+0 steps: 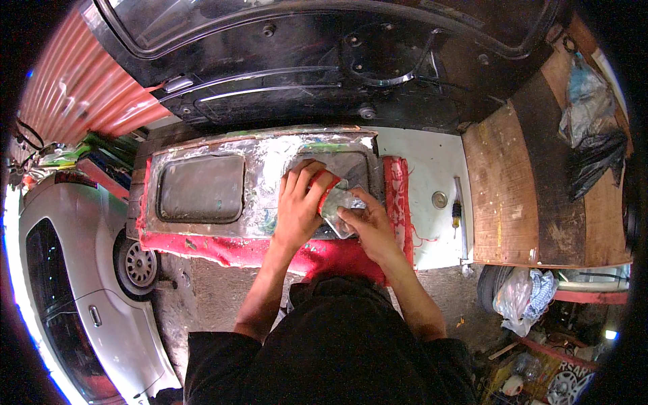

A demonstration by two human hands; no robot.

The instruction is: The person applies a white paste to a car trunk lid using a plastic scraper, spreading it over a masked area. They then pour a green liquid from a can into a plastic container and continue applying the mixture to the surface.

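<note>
A flat silvery metal panel (263, 162) with two rectangular recesses lies on a red cloth (398, 196) over a white bench. My left hand (300, 202) presses flat on the panel beside the right recess, fingers spread, touching a small red-and-silver piece. My right hand (368, 226) grips that crumpled silvery piece (337, 206) at the panel's lower right edge. The left recess (201, 189) is dark and bare.
A black car door or hatch (324, 61) stands open behind the bench. A screwdriver (457, 217) and a small round cap (439, 200) lie on the white top (432, 162). Wooden boards (533, 175) are at right, a silver car (74, 283) at left, bags and clutter at lower right.
</note>
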